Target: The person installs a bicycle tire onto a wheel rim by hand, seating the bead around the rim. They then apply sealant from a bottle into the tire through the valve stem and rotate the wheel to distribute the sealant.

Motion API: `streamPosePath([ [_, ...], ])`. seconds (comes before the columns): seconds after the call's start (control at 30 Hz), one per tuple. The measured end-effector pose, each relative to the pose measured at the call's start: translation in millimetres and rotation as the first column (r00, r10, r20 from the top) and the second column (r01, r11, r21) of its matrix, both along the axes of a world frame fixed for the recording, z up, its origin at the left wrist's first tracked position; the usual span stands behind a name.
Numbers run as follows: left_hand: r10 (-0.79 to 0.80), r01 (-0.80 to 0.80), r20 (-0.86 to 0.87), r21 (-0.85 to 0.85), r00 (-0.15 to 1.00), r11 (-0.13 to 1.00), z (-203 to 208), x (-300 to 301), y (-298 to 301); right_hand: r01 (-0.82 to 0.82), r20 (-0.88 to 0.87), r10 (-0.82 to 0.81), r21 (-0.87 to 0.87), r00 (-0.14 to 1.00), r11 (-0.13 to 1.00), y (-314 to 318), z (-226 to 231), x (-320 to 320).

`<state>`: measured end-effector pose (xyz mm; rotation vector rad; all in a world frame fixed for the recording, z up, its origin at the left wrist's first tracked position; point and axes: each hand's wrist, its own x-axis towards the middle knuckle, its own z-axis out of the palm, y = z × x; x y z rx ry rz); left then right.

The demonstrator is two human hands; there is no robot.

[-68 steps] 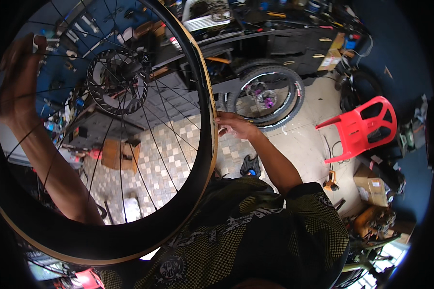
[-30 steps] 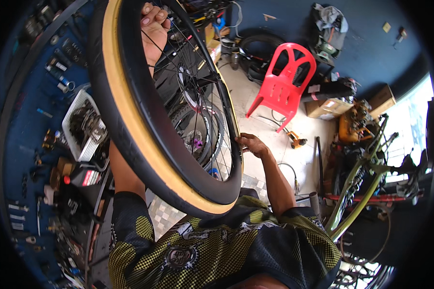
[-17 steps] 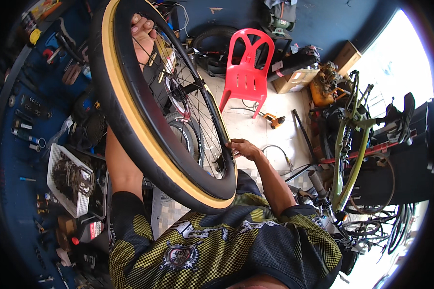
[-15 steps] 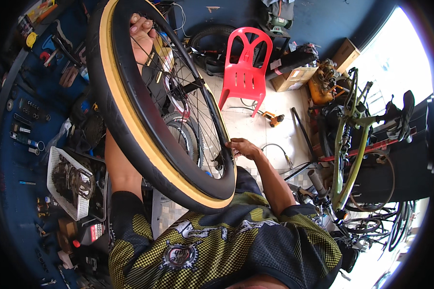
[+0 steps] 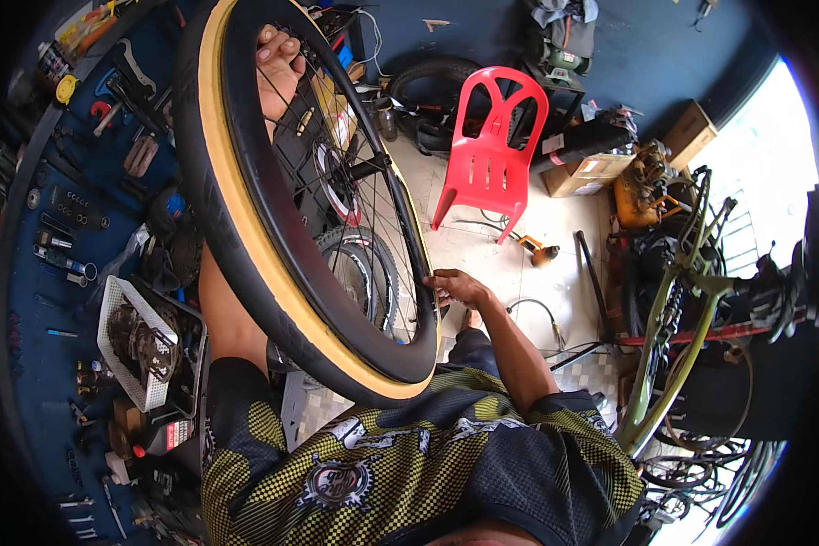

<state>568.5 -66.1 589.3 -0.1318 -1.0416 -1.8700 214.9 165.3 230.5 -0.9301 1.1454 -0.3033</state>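
Note:
A bicycle wheel [image 5: 287,300] is held up tilted in front of my chest. It has a deep black rim, thin spokes and a black tyre [image 5: 211,214] with a tan sidewall. My left hand [image 5: 278,73] is closed on its far upper part, fingers curled over the inner edge of the rim; the forearm passes behind the wheel. At the wheel's near right side, my right hand [image 5: 457,288] pinches the rim edge between thumb and fingers; the exact spot gripped is partly hidden. A hub with a disc rotor [image 5: 335,173] sits in the middle of the spokes.
Tools hang on a dark blue wall at left, above a white basket [image 5: 109,341] of parts. A red plastic chair [image 5: 487,177] stands ahead on the tiled floor. To the right are a green bicycle frame [image 5: 669,382], a cardboard box [image 5: 591,173] and an orange compressor [image 5: 628,200].
The view has swung slightly left, so the chair, boxes and green frame sit farther right. The wheel has shifted only a little, and both hands keep their hold.

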Motion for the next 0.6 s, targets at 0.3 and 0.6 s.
streamPosePath([
  [0.3,0.026,-0.024,0.147,-0.015,0.989,1.0,-25,-68,-64,-0.265,-0.143,0.237,-0.72,0.961,0.641,-127,95,-52],
  [0.6,0.112,-0.131,0.145,0.13,0.983,0.983,-4,-118,-102,0.071,0.163,0.098,-0.794,0.982,0.604,-189,131,-56],
])
